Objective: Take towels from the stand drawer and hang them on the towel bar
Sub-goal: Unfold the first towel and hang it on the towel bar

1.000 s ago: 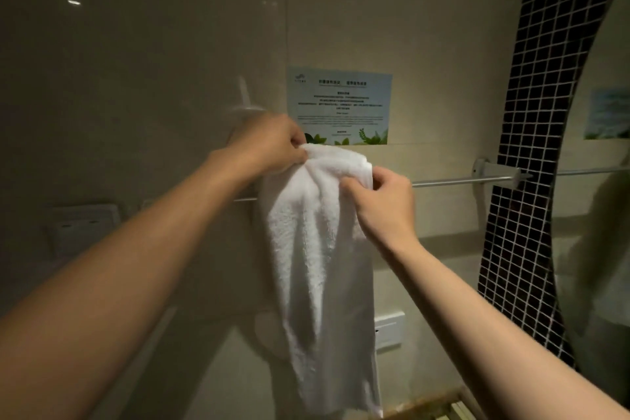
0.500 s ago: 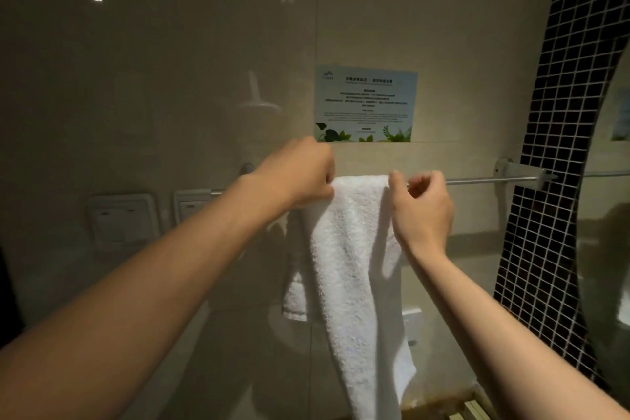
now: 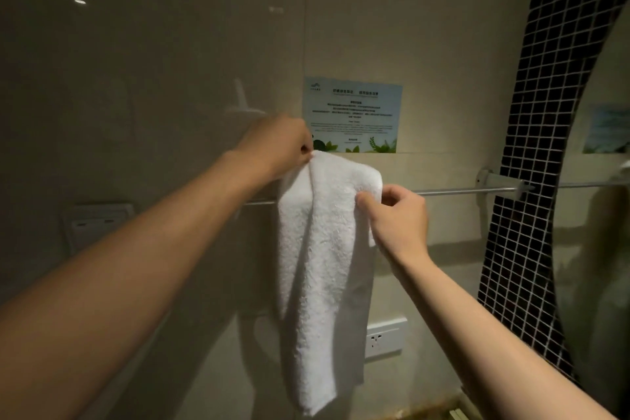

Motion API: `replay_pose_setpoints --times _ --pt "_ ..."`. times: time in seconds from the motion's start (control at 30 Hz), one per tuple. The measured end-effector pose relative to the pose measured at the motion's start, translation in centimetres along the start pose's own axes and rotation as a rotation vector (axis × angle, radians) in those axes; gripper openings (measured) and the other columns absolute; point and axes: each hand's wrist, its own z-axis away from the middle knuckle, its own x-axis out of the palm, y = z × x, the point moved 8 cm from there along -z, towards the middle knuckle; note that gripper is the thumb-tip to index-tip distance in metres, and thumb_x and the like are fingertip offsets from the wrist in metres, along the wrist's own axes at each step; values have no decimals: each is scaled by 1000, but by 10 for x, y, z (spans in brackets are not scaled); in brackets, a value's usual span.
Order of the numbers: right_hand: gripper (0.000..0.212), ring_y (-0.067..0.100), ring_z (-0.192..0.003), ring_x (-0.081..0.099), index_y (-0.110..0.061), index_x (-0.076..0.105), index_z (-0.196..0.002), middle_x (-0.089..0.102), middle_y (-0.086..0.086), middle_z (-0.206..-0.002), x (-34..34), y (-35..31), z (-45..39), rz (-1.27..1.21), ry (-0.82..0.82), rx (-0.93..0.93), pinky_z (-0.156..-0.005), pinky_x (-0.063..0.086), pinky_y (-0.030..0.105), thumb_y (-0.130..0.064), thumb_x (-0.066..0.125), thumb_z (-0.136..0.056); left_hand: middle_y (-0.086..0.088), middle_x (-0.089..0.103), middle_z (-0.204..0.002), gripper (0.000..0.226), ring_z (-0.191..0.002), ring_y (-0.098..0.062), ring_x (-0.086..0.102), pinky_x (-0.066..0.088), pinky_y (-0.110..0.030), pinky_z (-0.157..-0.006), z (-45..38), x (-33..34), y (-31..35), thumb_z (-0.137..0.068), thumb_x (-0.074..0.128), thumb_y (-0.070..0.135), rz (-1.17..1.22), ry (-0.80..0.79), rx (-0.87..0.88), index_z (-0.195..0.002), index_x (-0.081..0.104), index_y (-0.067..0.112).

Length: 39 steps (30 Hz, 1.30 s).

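A white towel (image 3: 320, 266) hangs in front of the chrome towel bar (image 3: 463, 192) on the beige wall, its top raised above the bar's height. My left hand (image 3: 276, 147) pinches the towel's upper left corner. Lower down, my right hand (image 3: 399, 215) grips the towel's right edge at bar height. The bar's middle is hidden behind the towel. I cannot tell whether the towel rests on the bar. The stand drawer is out of view.
A printed notice (image 3: 353, 114) is stuck on the wall above the bar. A wall socket (image 3: 385, 337) sits below, switch plates (image 3: 99, 218) at the left. A black mosaic strip (image 3: 545, 147) and a mirror (image 3: 600, 215) border the right side.
Half a second ago the towel lay draped over the bar; now its top is lifted above the bar. My left hand rose with the corner, and my right hand closed on the right edge.
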Motion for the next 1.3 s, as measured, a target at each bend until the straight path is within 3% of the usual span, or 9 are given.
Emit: replay_pose_setpoints --times 0.1,0.3,0.47,0.7,0.77,0.87,1.0,1.13,1.3 --pt "21 17 -69 55 -20 63 -67 63 -3 -71 -2 -4 4 162 44 -48 -61 38 35 -34 72 -80 -4 73 -85 15 -77 -23 67 61 -44 -77 -2 16 1 -88 64 13 -18 -90 -17 -80 76 17" --pt "19 19 -72 58 -19 68 -70 65 -1 -74 -6 7 4 159 77 -67 -66 42 33 -36 73 -77 -4 74 -72 36 -68 -22 69 57 -43 -64 22 35 14 -77 71 51 42 -255 50 -76 76 15" --pt "24 9 -57 51 -19 63 -63 58 -7 -57 -1 -3 4 113 58 -62 -57 39 31 -34 73 -79 -1 75 -71 19 -73 -18 69 57 -42 -71 24 26 12 -83 75 33 72 -227 97 -79 80 15" --pt "24 18 -69 61 -19 66 -71 66 -5 -68 3 -14 -12 180 11 -37 -64 50 37 -40 69 -81 4 74 -97 18 -88 -15 67 57 -42 -86 15 15 6 -90 70 33 196 -181 23 -100 79 20" --pt "25 20 -73 64 -19 66 -73 68 -5 -71 2 2 -10 166 -4 27 -68 53 39 -43 69 -80 5 72 -96 25 -86 -11 65 57 -36 -83 20 23 5 -87 71 40 229 -225 0 -104 76 22" --pt "18 12 -71 64 -20 69 -78 70 -8 -74 5 31 8 67 -68 89 -67 51 33 -37 73 -81 3 67 -76 21 -68 -15 59 49 -36 -62 31 44 6 -80 75 39 92 -374 54 -86 73 19" --pt "11 9 -61 54 -15 71 -75 66 -5 -65 7 40 14 -35 -96 81 -63 46 31 -22 73 -83 5 67 -83 15 -78 -18 62 43 -30 -62 35 47 -2 -83 73 22 19 -454 71 -98 72 21" --pt "11 12 -68 60 -17 72 -76 70 -2 -71 -2 22 -4 -30 -36 3 -68 50 33 -26 73 -83 10 62 -78 11 -72 -13 56 38 -30 -60 37 43 -7 -84 72 21 -8 -501 65 -85 64 28" --pt "17 12 -65 59 -15 73 -75 72 -2 -70 4 33 3 -4 -78 52 -66 50 35 -32 73 -78 1 68 -86 18 -78 -18 61 50 -37 -70 34 38 7 -81 72 25 -6 -358 95 -97 72 19"
